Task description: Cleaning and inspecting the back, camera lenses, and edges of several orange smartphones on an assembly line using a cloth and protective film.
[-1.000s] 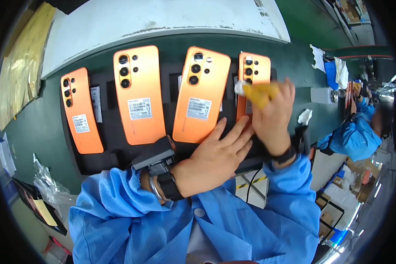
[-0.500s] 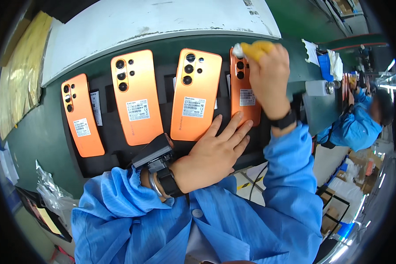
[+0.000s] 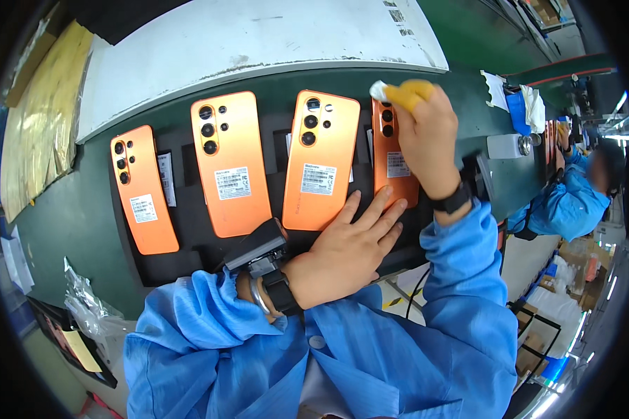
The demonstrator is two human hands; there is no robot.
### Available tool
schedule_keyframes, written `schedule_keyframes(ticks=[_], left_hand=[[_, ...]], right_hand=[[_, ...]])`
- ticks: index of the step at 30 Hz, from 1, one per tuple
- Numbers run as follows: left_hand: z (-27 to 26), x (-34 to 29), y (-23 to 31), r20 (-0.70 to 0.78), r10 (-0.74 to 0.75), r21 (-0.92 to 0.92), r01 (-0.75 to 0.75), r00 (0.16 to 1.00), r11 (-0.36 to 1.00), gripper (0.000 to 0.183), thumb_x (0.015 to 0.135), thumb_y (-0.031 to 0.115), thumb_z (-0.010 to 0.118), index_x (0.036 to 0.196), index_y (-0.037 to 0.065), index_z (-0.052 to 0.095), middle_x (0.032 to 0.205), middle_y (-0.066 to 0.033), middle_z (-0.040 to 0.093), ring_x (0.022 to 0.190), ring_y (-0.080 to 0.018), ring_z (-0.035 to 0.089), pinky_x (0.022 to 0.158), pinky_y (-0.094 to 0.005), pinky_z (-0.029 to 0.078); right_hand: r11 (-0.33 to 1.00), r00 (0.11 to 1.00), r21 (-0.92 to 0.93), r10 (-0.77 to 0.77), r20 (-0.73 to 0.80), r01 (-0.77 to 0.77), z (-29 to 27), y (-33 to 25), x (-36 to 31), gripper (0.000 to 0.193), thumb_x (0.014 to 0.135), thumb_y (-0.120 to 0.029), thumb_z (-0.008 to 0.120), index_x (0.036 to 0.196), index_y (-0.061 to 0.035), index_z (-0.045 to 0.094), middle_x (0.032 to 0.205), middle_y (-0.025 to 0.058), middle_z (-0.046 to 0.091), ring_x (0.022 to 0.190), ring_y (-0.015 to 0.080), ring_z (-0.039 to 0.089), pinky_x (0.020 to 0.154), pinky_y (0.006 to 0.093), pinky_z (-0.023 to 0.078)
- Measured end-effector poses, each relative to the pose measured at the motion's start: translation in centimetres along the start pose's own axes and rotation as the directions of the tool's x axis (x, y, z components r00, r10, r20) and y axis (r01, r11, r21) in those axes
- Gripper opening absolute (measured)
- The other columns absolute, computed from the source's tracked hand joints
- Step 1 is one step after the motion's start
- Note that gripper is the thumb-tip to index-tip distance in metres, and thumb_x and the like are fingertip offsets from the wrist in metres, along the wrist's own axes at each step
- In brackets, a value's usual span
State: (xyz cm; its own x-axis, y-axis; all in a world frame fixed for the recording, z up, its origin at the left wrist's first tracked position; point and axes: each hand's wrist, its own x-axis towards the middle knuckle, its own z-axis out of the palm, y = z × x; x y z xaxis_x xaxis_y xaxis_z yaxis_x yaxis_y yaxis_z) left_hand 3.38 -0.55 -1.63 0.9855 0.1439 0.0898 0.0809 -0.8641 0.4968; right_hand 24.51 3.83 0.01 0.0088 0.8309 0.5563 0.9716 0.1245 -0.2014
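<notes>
My right hand (image 3: pixel 430 136), with yellow finger cots (image 3: pixel 412 92) on its fingers, pinches a small white wad (image 3: pixel 378 91) at the far left corner of the rightmost orange phone (image 3: pixel 386 171). That phone lies back side up, and my hand covers part of its right side. Spread flat, my left hand (image 3: pixel 339 255) rests its fingertips on the phone's near end. Three more orange phones, a left one (image 3: pixel 147 192), a second (image 3: pixel 232 150) and a third (image 3: pixel 325 146), lie back side up with white labels, on a black slotted tray (image 3: pixel 182 234).
Behind the tray runs a white board (image 3: pixel 258 42) on the green table (image 3: pixel 63 202). Clear plastic bags (image 3: pixel 91 300) lie at the left. A whitish bottle (image 3: pixel 509 146) and a blue container (image 3: pixel 517 108) stand at the right. Beyond them another person in blue (image 3: pixel 569 202) works.
The white wad has shifted off the phone's top camera lens to its far left corner. My left hand keeps its place on the phone. The whole view has shifted slightly.
</notes>
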Motion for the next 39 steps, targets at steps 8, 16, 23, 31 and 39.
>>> schedule_keyframes(ticks=[8, 16, 23, 31, 39], left_hand=[[0.1, 0.3, 0.4, 0.021, 0.012, 0.038, -0.012, 1.0, 0.999, 0.081, 0.078, 0.043, 0.078, 0.144, 0.004, 0.052, 0.16, -0.0158, 0.033, 0.153, -0.0366, 0.018, 0.117, -0.0577, 0.025], [-0.3, 0.2, 0.2, 0.012, 0.01, -0.014, -0.01, 1.0, 1.0, 0.081, 0.077, 0.042, 0.079, 0.143, 0.004, 0.054, 0.16, -0.0162, 0.033, 0.153, -0.0371, 0.018, 0.116, -0.0567, 0.026], [-0.2, 0.2, 0.2, 0.036, 0.018, 0.009, -0.019, 0.999, 1.0, 0.081, 0.076, 0.042, 0.079, 0.143, 0.004, 0.054, 0.161, -0.0171, 0.032, 0.153, -0.0375, 0.018, 0.116, -0.0568, 0.026], [-0.3, 0.3, 0.1, 0.022, 0.003, 0.008, -0.003, 1.0, 1.0, 0.08, 0.076, 0.042, 0.08, 0.142, 0.005, 0.055, 0.161, -0.0159, 0.032, 0.152, -0.0382, 0.021, 0.116, -0.0568, 0.028], [-0.4, 0.4, 0.2, 0.02, 0.0, 0.013, 0.0, 1.0, 1.0, 0.081, 0.075, 0.042, 0.08, 0.143, 0.005, 0.054, 0.16, -0.0158, 0.033, 0.152, -0.0376, 0.021, 0.116, -0.0569, 0.028]], right_hand=[[0.998, 0.999, -0.053, -0.02, -0.025, 0.019, -1.2, 0.2, -1.4, 0.016, 0.078, -0.002, 0.07, 0.091, -0.0076, 0.076, 0.092, 0.0104, 0.066, 0.082, 0.0334, 0.06, 0.074, 0.0441, 0.048], [0.998, 0.998, 0.045, -0.047, 0.041, 0.045, -1.7, -0.9, -3.3, 0.026, 0.073, 0.002, 0.07, 0.095, -0.0112, 0.078, 0.092, 0.0061, 0.067, 0.082, 0.0291, 0.06, 0.072, 0.0405, 0.049], [0.984, 0.998, 0.174, 0.025, 0.062, -0.036, -3.4, 0.3, -3.4, 0.017, 0.081, -0.001, 0.069, 0.095, -0.0082, 0.077, 0.086, 0.0091, 0.067, 0.079, 0.0316, 0.059, 0.072, 0.0412, 0.048], [0.979, 0.998, -0.19, -0.065, 0.024, 0.068, -1.7, 0.8, -2.4, 0.025, 0.078, -0.001, 0.065, 0.097, -0.0104, 0.077, 0.095, 0.0059, 0.066, 0.09, 0.0284, 0.057, 0.09, 0.0464, 0.042], [0.972, 0.998, -0.231, -0.048, -0.049, 0.036, -0.5, 1.6, -0.6, 0.029, 0.076, -0.002, 0.063, 0.099, -0.0122, 0.078, 0.094, 0.0042, 0.063, 0.092, 0.0269, 0.058, 0.099, 0.0493, 0.04]])
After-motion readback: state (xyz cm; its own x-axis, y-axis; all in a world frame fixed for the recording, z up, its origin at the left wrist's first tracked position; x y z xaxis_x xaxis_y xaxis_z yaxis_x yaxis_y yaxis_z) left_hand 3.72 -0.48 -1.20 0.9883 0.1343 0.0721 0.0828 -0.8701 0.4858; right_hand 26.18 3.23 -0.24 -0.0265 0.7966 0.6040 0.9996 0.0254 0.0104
